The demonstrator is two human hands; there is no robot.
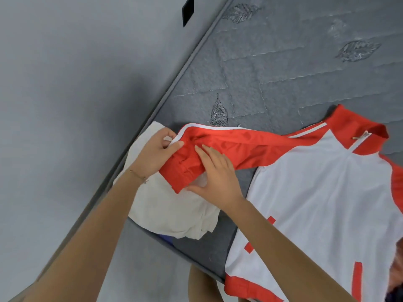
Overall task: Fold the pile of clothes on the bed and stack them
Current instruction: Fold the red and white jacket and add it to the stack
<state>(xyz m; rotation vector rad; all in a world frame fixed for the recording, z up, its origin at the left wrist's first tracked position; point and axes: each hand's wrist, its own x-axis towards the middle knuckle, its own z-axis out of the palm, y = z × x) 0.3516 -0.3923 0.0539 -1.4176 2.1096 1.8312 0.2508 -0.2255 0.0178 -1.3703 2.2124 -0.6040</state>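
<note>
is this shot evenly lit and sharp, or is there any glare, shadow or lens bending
Head view: soft, even light, no glare even on the white body of the jacket. Head view: a dim shadow lies on the floor beside the bed. Head view: the left hand and right hand look fairly sharp, while the right border is smeared. Head view: the bed edge runs as a steep diagonal.

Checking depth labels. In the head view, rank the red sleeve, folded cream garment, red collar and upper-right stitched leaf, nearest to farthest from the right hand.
1. red sleeve: gripped by the right hand.
2. folded cream garment: just beneath, leftward.
3. red collar: far right.
4. stitched leaf: beyond the collar, upper right.
</note>
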